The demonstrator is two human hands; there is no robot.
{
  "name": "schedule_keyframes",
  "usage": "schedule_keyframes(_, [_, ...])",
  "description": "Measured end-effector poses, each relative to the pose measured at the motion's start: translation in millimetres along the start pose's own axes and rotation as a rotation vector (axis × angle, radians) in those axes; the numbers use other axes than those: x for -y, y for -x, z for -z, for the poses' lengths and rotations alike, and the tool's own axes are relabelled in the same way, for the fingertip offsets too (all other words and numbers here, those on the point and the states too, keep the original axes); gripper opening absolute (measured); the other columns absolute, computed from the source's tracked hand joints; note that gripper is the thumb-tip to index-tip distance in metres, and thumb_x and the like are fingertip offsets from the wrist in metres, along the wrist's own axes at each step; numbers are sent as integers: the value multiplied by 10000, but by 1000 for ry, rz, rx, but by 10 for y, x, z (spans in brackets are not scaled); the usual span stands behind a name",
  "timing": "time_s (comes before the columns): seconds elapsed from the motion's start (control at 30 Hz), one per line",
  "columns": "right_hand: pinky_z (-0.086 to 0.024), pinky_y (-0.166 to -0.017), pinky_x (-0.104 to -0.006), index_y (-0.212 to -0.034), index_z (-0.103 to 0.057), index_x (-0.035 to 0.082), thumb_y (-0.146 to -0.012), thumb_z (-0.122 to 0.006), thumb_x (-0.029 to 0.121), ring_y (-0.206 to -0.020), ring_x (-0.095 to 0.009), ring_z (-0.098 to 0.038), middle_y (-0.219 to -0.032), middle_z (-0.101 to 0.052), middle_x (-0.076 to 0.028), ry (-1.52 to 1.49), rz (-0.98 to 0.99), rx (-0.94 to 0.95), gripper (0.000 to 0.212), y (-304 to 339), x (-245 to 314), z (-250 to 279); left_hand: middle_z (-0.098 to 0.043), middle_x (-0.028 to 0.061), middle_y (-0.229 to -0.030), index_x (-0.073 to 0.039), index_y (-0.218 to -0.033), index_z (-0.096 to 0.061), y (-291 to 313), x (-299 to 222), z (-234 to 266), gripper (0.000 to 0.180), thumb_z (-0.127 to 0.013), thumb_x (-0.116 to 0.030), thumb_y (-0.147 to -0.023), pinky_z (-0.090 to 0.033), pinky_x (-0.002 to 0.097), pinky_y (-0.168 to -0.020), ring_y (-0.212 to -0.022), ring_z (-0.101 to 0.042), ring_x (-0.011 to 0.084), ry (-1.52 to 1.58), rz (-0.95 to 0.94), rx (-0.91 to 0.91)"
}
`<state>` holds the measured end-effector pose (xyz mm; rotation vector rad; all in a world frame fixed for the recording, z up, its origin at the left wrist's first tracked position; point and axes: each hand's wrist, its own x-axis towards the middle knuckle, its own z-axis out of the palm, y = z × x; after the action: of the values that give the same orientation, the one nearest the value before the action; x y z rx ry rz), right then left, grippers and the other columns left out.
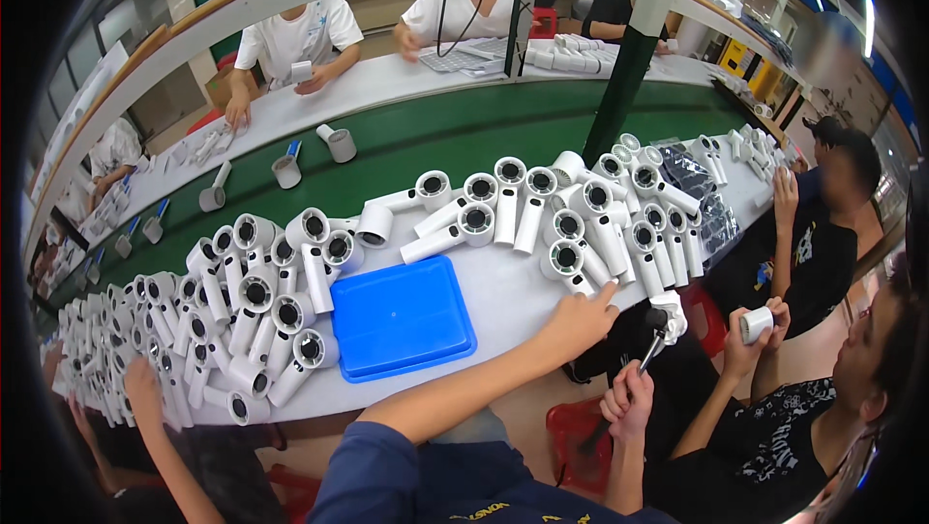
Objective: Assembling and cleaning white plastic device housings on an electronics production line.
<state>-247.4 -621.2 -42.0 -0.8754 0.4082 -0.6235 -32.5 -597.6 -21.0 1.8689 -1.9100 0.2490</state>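
Note:
My left arm stretches across to the right over the table's near edge. My left hand [579, 323] lies by the handle ends of the white hair-dryer-shaped units [608, 245], index finger extended, nothing visibly held. Its fingertip appears to touch a handle. To the right, beyond the edge, my right hand [629, 400] is closed round a hammer-like tool [654, 348] with a shiny metal shaft. The tool points upward and has a dark, rounded end beside a white, irregular piece; whether these are joined I cannot tell. Each white unit has a round head with a dark ring.
A blue plastic tray lid [402, 316] lies between the piles of units, with a large pile [256, 292] left. Behind runs a green conveyor [416, 137] carrying several units. A green post [624, 89] stands right. Co-workers sit opposite and alongside; one on the right holds a white part [755, 325].

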Motion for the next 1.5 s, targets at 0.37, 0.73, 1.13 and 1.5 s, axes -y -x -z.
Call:
schedule_keyframes(0.37, [-178,-336,-230,-918,-540,17,-1080,-507,208,-353,-51,-236,-501,-300,37,23,-125,-20,252,-178,-128,-233,-552,232,-1061,11,-1218,-514,554,262,493,389,-662,-185,-916,-569,523,-652,-801,-674,472,187,583,-127])
schedule_keyframes(0.73, [-188,-356,-228,-1254,-591,-23,-1047,-556,129,-380,-30,-263,-538,-310,68,160,-5,-95,259,-343,-12,-1005,-695,231,-1099,21,-1212,-656,1198,188,1236,406,-681,-223,-888,-528,420,-886,-992,-676,396,796,621,-169])
schedule_keyframes(1.13, [-194,-325,-216,-1353,-481,-120,-1032,-629,289,-361,-20,-270,-525,-360,50,77,23,292,541,-250,-114,-1427,-690,35,-899,-50,-1117,-734,1684,-203,2133,425,-827,-211,-734,-522,293,-563,-700,-665,181,67,346,-281])
schedule_keyframes(1.5, [-205,-352,-224,-1499,-350,-131,-1024,-441,38,-361,-30,-227,-495,-287,56,-153,-131,450,513,-187,-161,-1482,-644,13,-938,-49,-1054,-741,1810,-364,2271,313,-717,-124,-752,-388,263,-544,-623,-459,131,-343,210,-283])
